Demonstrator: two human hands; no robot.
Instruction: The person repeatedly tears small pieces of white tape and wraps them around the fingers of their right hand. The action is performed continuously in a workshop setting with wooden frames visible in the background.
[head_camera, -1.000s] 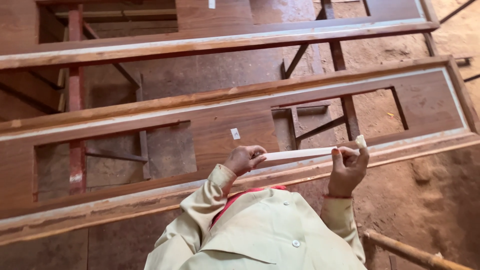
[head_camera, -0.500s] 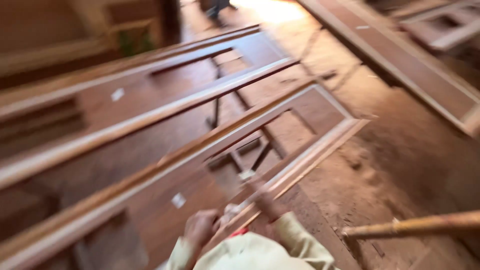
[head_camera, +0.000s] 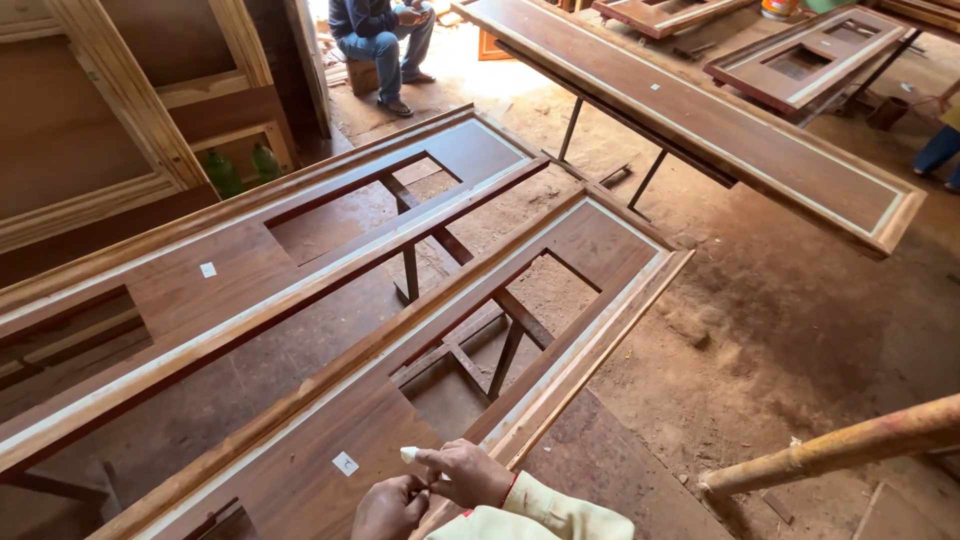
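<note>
Workshop with a dirt floor; dark brown wooden door frames lie flat on metal stands across the frame, and a seated person is at the upper centre. The nearest door frame runs from lower left to centre right; pale filler or tape lines already follow its inner panel edges and its outer right rail, and a small white square tag sits on its lower panel. The lines along the visible edges look continuous; what is left I cannot judge, since the near end is cut off by the lower frame edge. A second frame at left centre and a door at upper right show the same pale edging. At bottom centre, the right hand pinches a small white piece between thumb and forefinger, other fingers curled in; the piece hangs just above the near frame's lower panel, beside the tag. The left hand is closed, fingertips meeting the right hand's; whether it grips the same piece is unclear. A yellowish pole crosses the lower right.
</note>
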